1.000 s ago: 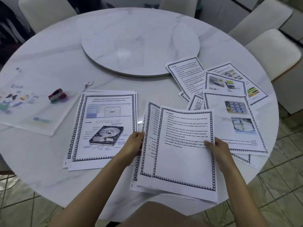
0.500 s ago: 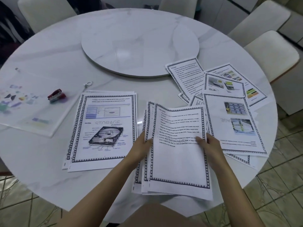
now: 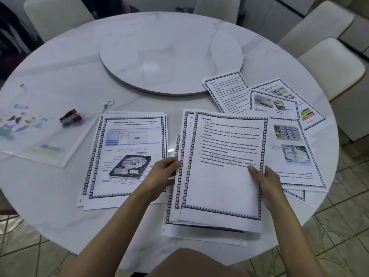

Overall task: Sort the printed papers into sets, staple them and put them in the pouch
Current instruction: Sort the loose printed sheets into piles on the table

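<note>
A round white marble table [image 3: 60,80] fills most of the view, seen from above by a person seated at its near edge. A raised round turntable [image 3: 171,56] of the same marble sits at the table's centre. Pale chairs [image 3: 329,62] stand around the far and right sides.

On the left side of the table lies a clear plastic pouch [image 3: 36,136] with small coloured prints on it. A small red stapler [image 3: 70,117] rests on the pouch's far right corner.

Near the middle of the near edge lies a stack of printed papers [image 3: 127,136] with patterned borders, its top page showing a hard drive picture. Just to its right is a second stack [image 3: 219,188], overhanging the near edge, its top page mostly text. Toward the right edge, loose pages [image 3: 287,104] are spread out and overlapping, several with colour pictures.

The left hand [image 3: 162,174] grips the left edge of the second stack, fingers curled around the sheets. The right hand [image 3: 265,182] holds the stack's right edge, thumb pressed on the top page. A small white ring-shaped thing [image 3: 108,103] lies beyond the first stack; what it is cannot be told.
</note>
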Available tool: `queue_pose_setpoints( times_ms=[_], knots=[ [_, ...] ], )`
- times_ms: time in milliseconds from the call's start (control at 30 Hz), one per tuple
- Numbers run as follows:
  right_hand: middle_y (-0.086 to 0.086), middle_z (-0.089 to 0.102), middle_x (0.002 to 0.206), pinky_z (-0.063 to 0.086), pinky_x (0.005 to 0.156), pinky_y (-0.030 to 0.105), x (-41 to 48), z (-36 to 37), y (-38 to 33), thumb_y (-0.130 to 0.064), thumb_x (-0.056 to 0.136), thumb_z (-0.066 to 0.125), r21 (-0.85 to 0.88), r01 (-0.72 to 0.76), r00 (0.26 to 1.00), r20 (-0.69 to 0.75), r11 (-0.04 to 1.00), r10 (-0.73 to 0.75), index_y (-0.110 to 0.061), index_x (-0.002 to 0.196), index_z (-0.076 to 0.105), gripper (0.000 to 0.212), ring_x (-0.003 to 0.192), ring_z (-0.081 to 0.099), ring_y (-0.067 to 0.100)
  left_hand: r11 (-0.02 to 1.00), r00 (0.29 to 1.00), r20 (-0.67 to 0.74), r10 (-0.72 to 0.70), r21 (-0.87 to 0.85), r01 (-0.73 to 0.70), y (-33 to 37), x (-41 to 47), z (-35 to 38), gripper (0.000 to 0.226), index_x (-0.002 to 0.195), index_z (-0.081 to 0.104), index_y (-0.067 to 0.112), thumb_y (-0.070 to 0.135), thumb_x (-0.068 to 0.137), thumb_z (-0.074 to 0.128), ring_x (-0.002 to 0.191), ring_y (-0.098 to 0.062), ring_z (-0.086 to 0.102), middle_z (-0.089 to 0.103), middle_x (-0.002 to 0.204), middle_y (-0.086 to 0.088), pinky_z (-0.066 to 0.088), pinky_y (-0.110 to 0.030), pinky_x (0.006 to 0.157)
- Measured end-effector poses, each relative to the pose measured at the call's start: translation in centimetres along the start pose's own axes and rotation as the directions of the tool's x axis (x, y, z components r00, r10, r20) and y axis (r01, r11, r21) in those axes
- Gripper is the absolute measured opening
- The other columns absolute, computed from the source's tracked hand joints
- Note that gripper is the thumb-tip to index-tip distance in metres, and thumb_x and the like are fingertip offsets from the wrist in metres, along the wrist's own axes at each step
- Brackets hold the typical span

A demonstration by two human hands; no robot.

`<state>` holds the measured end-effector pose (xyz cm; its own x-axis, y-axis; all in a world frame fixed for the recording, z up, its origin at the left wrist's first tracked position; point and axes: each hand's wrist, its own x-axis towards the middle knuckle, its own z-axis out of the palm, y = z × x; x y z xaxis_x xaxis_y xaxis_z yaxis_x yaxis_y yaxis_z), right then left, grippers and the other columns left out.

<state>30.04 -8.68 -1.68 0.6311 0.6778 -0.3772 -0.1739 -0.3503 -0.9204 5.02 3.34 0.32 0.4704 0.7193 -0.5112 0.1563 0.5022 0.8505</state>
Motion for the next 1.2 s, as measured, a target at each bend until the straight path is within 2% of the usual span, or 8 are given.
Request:
queue_pose_setpoints(
  times_ms=[100,267,367,633,967,1033,1100,1200],
  knots=[
    [0.003,0.069,0.102,0.054,0.084,0.035,0.0,-0.1,0.2,-0.014,0.088,0.061,-0.025,-0.010,1.000,-0.003,1.000,0.010,-0.012,0.105,0.065,0.018,0.095,0.066,0.021,0.998,0.996,-0.076,-0.036,0.040,0.039,-0.7,0.5,-0.2,0.024,0.110,0.062,0.000,0.015,0.092,0.055,0.084,-0.020,0.062,0.067,0.100,-0.015,0.055,-0.036,0.079],
    [0.006,0.069,0.104,0.050,0.090,0.040,-0.1,-0.4,1.0,-0.014,0.087,0.062,-0.061,-0.003,1.000,-0.008,0.998,0.002,-0.011,0.106,0.065,0.019,0.097,0.065,0.024,0.996,0.993,-0.105,-0.060,0.057,0.066,-1.1,0.9,0.0,0.012,0.079,0.058,0.007,0.015,0.085,0.064,0.057,-0.009,0.057,0.060,0.073,-0.005,0.048,-0.017,0.050],
    [0.006,0.068,0.103,0.050,0.090,0.041,0.0,-0.5,1.4,-0.014,0.088,0.061,-0.100,0.000,1.000,-0.022,0.995,-0.002,-0.008,0.109,0.063,0.023,0.097,0.064,0.024,0.994,0.986,-0.151,-0.070,0.068,0.081,-1.4,1.3,0.1,0.027,0.065,0.048,0.013,0.016,0.083,0.067,0.044,-0.005,0.050,0.052,0.062,-0.001,0.038,-0.016,0.039],
    [0.009,0.065,0.110,0.048,0.095,0.047,0.7,-3.7,0.3,-0.016,0.089,0.060,-0.173,0.041,0.986,-0.152,0.984,-0.068,-0.010,0.116,0.061,0.028,0.102,0.062,0.030,0.956,0.946,-0.318,0.066,0.290,0.031,-2.5,1.8,-1.1,0.016,0.081,0.051,0.010,0.021,0.090,0.059,0.050,-0.012,0.034,0.044,0.066,0.001,0.031,-0.014,0.033],
    [0.001,0.060,0.106,0.044,0.093,0.035,-0.7,-7.3,-2.2,-0.014,0.090,0.057,0.021,0.145,0.940,-0.317,0.989,-0.131,-0.005,0.124,0.053,0.035,0.091,0.058,0.011,0.942,0.917,-0.393,0.063,0.328,0.076,-3.6,2.1,-1.7,0.011,0.093,0.058,0.009,0.019,0.090,0.059,0.068,-0.016,0.049,0.058,0.079,-0.001,0.040,-0.025,0.060],
    [-0.010,0.061,0.100,0.052,0.085,0.028,-1.2,-7.3,-2.3,-0.035,0.079,0.068,0.034,0.156,0.944,-0.298,0.987,-0.139,-0.013,0.113,0.060,0.041,0.097,0.061,0.013,0.945,0.914,-0.402,0.057,0.316,0.080,-3.7,2.1,-1.6,0.010,0.094,0.059,0.009,0.018,0.090,0.060,0.072,-0.017,0.050,0.058,0.081,-0.002,0.041,-0.028,0.067],
    [-0.014,0.061,0.099,0.055,0.072,0.014,-1.2,-7.6,-2.0,-0.062,0.047,0.075,0.038,0.165,0.946,-0.290,0.986,-0.147,-0.025,0.097,0.062,0.064,0.088,0.063,-0.001,0.947,0.912,-0.407,0.055,0.310,0.082,-3.6,2.1,-1.5,0.011,0.095,0.060,0.008,0.018,0.090,0.059,0.074,-0.019,0.050,0.059,0.081,-0.003,0.041,-0.029,0.068],
    [-0.014,0.062,0.100,0.055,0.071,0.017,-0.8,-8.0,-1.5,-0.074,0.027,0.075,0.033,0.176,0.945,-0.285,0.984,-0.159,-0.023,0.099,0.062,0.090,0.084,0.062,-0.004,0.943,0.902,-0.427,0.058,0.320,0.091,-3.5,2.1,-1.2,0.019,0.103,0.063,0.006,0.019,0.090,0.059,0.078,-0.018,0.053,0.061,0.090,-0.006,0.045,-0.028,0.070]
  ],
)
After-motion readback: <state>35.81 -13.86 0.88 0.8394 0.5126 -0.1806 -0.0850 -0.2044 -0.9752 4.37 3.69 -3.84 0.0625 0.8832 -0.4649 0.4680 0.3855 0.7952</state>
